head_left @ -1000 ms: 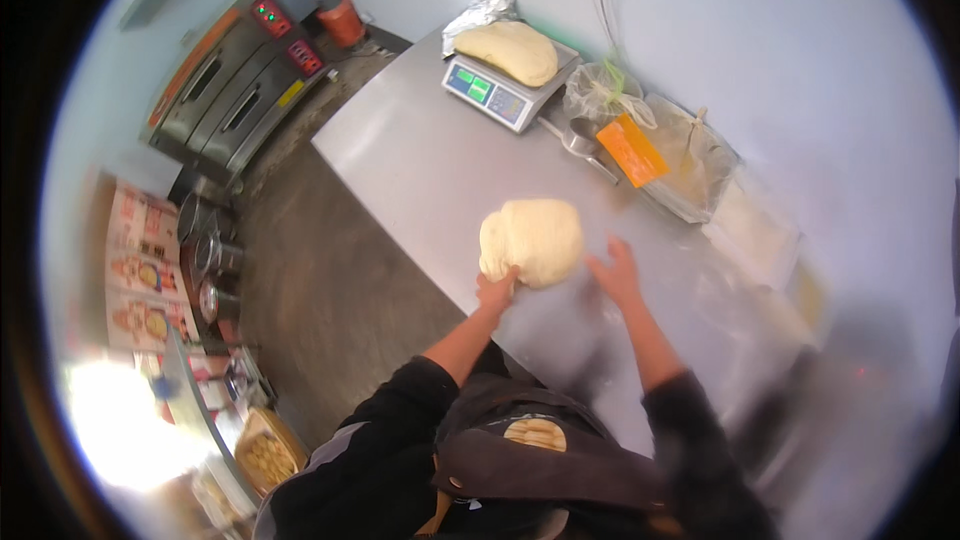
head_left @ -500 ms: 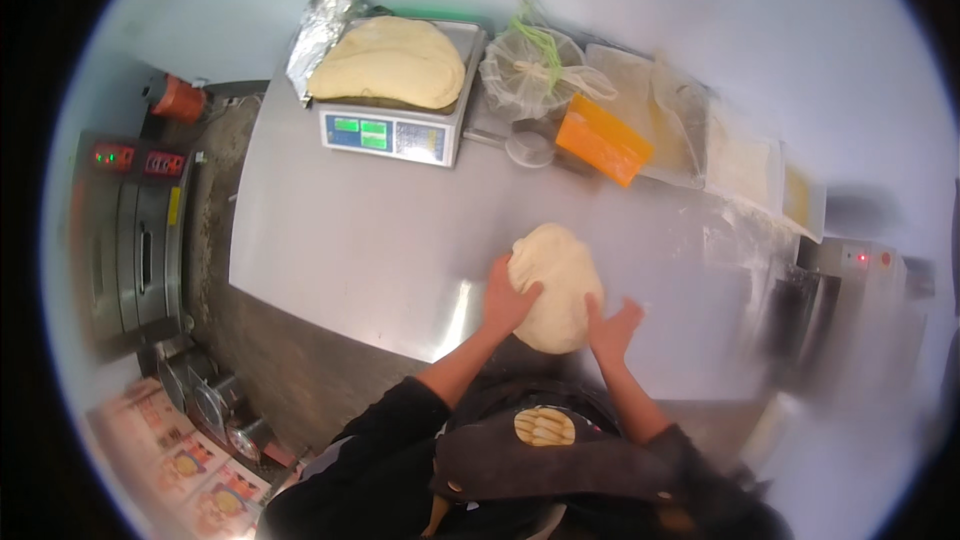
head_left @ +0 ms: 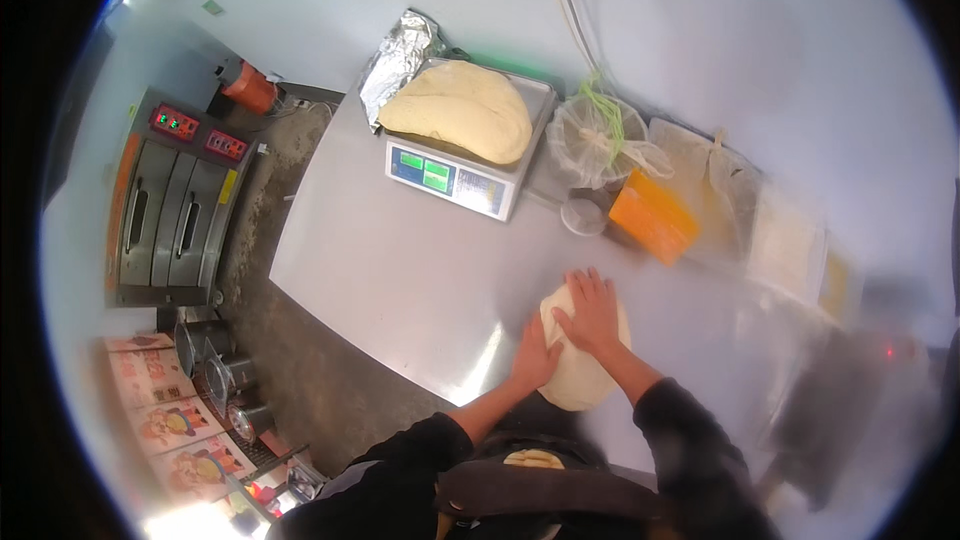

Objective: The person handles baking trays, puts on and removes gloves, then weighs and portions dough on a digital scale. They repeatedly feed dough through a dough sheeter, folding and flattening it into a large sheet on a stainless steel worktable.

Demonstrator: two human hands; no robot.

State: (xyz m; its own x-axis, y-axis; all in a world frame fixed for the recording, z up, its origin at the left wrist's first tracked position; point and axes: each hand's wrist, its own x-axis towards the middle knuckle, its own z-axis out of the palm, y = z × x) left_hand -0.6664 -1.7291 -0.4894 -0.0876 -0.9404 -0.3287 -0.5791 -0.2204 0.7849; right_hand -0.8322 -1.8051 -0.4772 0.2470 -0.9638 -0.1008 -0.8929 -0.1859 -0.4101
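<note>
Cream-coloured dough piece (head_left: 580, 378), flattened, on the steel tabletop (head_left: 365, 275) at its near edge. Right hand (head_left: 592, 315) palm down across its top, fingers nearly together, thumb apart, pinching nothing. Left hand (head_left: 537, 358) against its 10 o'clock side; whether that one pinches the rim, observer cannot tell. From this piece: orange rectangular object (head_left: 653, 217) at 1 o'clock; clear plastic bag (head_left: 585, 145), 12; scale (head_left: 450, 183) bearing a larger dough mass (head_left: 460, 110), 11; oven (head_left: 180, 210), 10.
</note>
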